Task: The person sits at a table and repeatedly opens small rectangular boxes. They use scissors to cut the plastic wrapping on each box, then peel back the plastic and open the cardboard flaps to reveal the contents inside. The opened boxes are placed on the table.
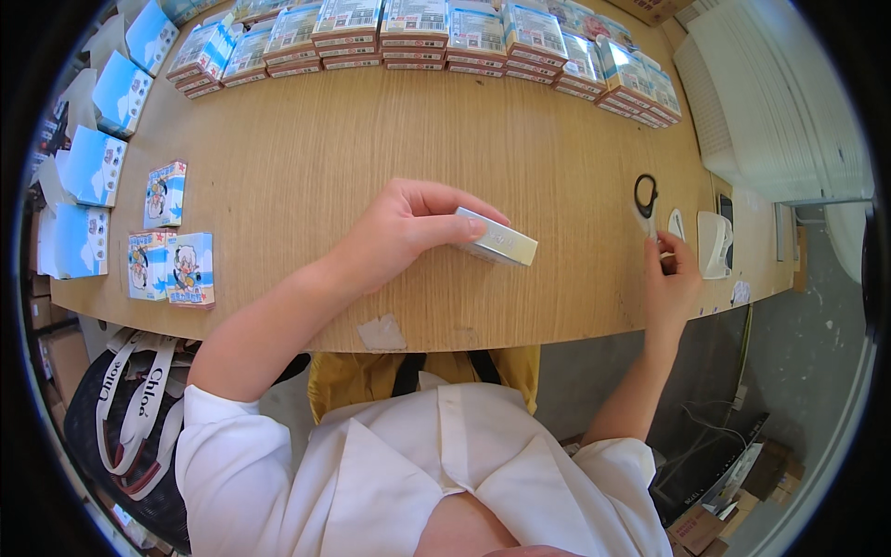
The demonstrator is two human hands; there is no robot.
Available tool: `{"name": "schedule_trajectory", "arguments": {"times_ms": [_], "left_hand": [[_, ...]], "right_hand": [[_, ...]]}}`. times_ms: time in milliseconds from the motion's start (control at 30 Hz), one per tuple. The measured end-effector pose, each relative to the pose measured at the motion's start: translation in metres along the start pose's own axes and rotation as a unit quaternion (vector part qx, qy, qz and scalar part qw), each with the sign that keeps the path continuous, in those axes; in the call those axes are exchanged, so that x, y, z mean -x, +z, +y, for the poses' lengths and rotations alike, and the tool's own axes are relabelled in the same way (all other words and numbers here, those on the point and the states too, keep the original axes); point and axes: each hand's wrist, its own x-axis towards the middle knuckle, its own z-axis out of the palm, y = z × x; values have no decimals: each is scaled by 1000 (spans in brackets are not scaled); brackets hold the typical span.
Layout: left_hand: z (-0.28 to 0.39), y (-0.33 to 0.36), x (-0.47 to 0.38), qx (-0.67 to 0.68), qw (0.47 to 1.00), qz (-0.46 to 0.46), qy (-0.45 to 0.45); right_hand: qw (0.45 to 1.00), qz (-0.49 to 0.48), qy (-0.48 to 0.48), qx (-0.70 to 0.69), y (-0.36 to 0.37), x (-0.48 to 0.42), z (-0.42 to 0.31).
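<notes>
Over the middle of the wooden table (431, 139), my left hand (411, 233) grips a small silvery, pale-edged box (511, 245) between thumb and fingers, one narrow side facing up. At the right, my right hand (672, 268) touches the lower end of a pair of scissors (646, 202) with a black-rimmed handle; the fingers hide that end, so whether they grip it I cannot tell. Several small printed cardboard boxes (190, 270) with cartoon figures lie at the left, near the front edge.
Stacked printed boxes (414, 31) line the far edge. Opened blue-and-white cartons (89, 240) stand along the left. Beside the scissors are a small white tool (676, 224) and a white plastic holder (711, 247). Translucent plastic sheets or trays (773, 97) rise at the right; a black bag (90, 411) sits below left.
</notes>
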Motion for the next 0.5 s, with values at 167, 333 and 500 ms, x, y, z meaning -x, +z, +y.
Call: {"name": "schedule_trajectory", "arguments": {"times_ms": [167,333,500], "left_hand": [[1,1,1,0,1000,0,-6],[-3,2,-1,8,1000,12,4],[-2,-1,-2,31,999,27,16]], "right_hand": [[998,-52,-7,23,7,10,21],[978,-24,-195,-67,12,14,-31],[919,-211,-197,-267,36,40,-102]]}}
